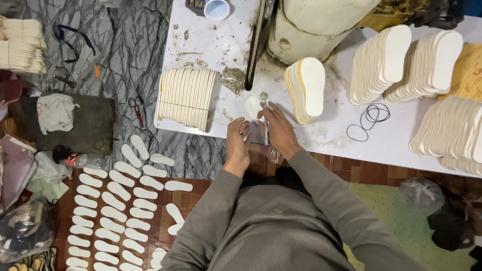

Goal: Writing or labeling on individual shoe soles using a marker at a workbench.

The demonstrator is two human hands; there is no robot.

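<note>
Right hand [277, 129] clenches a thin brush [265, 123], bristle end hard to make out, beside a small white insole piece [253, 107] on the white table [317, 135]. Left hand [237, 141] rests flat, fingers released, just left of the brush. Blue-white cup [216, 5] cut off at table's far edge. Insole stack [306, 89] right of brush.

Both hands rest at the near edge of the white table [327, 134]. At 12 o'clock the cream machine body [322, 18] blocks the way. At 10 o'clock a row of insoles [187, 97] stands; at 2 o'clock another insole stack [305, 89] stands near. Bare table lies at 3 o'clock, up to black rubber bands [367, 119].
</note>
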